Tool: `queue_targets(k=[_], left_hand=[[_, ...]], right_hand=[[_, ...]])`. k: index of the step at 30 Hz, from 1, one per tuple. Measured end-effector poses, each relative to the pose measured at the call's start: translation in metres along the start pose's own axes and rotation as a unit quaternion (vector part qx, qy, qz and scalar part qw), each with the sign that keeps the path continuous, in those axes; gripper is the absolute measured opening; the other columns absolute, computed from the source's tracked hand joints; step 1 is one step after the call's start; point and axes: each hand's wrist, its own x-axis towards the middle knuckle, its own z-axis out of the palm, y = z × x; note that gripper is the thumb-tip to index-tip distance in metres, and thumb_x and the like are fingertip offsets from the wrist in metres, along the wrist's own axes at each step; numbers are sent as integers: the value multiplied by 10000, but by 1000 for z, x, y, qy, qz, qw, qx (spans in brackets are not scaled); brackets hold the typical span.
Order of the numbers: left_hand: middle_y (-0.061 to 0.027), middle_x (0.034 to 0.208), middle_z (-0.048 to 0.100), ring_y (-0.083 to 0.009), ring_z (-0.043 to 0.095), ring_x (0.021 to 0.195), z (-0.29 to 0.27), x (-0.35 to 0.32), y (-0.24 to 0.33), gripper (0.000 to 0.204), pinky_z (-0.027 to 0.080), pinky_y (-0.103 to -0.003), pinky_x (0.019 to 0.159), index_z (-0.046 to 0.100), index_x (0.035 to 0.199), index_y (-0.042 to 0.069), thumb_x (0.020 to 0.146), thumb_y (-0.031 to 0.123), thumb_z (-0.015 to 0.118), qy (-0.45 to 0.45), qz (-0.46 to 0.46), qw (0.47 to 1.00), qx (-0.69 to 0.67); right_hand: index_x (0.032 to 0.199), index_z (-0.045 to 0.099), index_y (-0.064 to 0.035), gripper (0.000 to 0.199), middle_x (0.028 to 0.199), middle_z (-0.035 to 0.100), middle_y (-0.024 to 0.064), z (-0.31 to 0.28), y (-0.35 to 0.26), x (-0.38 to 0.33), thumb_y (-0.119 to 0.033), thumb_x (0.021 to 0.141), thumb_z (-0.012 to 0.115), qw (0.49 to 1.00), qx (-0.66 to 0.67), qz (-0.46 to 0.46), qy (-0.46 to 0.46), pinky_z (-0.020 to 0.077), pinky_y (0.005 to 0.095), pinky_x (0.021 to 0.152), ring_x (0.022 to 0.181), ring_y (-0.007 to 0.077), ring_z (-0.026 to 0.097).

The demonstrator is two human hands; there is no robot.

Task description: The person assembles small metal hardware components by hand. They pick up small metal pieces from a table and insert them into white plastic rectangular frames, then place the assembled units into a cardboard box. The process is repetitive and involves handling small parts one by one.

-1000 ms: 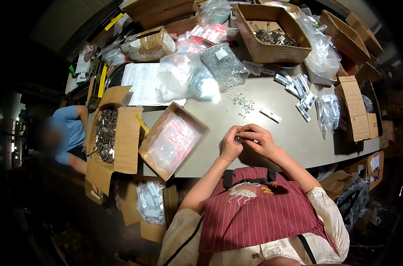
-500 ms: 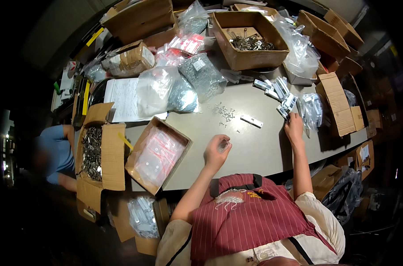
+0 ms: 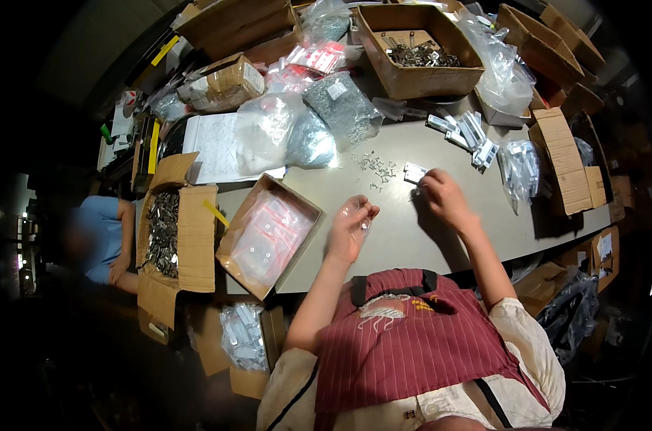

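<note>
A silvery-white rectangular piece (image 3: 414, 172) lies against the right fingers (image 3: 428, 182); I can't tell if they're pinching. The left fingers (image 3: 373, 211) curl around clear plastic (image 3: 366, 228).

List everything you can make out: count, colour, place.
Rectangular parts: one or two, silver, central
Similar parts: several, silver, right
Small screws: many, silver, central
Packet box: one, brown, left
Hardware boxes: two, brown, left, back
Other boxes: several, brown, back, right, below
Plastic bags: several, clear, back, right, below
Packets: several, red and white, back
Papers: some, white, back left
Table: one, grey, centre
Coworker: one, blue top, far left
Apron: one, maroon, front
Left grip: one, bare, centre, holding small clear bag
Right grip: one, bare, at rectangular parts
</note>
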Motion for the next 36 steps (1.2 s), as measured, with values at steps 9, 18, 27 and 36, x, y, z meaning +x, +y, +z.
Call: queue_targets(k=[9, 18, 27, 36], left_hand=[[-121, 1021, 662, -285, 642, 1065, 42, -13, 32, 304, 405, -501, 1167, 595, 1176, -53, 909, 88, 626, -142, -73, 966, -205], [-20, 980, 641, -97, 616, 951, 58, -24, 13, 272, 496, -247, 836, 614, 1110, 19, 877, 43, 752, -99, -58, 944, 311], [-14, 973, 614, -92, 590, 851, 30, -17, -20, 283, 496, -258, 706, 627, 1143, 30, 879, 17, 728, -52, -37, 938, 341], [-57, 945, 676, -136, 656, 883, 22, -16, -30, 274, 542, -282, 809, 607, 1139, -8, 891, -1, 724, 27, -14, 910, 413]], right_hand=[[1032, 663, -35, 152, 955, 648, 139, 32, -6, -26, -115, 903, 660, 987, -81, 58, -123, 546, 435, 732, 896, 348, 663], [1004, 736, -29, 128, 901, 687, 105, -32, -87, 2, -81, 889, 719, 955, 296, 26, 7, 536, 337, 719, 810, 249, 676], [1140, 709, -27, 292, 1148, 662, 167, -5, -23, 12, -128, 866, 712, 993, 104, 7, 63, 522, 431, 919, 1076, 362, 632], [1067, 669, 25, 395, 1031, 680, 191, -4, -2, -5, -252, 801, 759, 979, 54, 193, -35, 537, 404, 831, 962, 347, 660]])
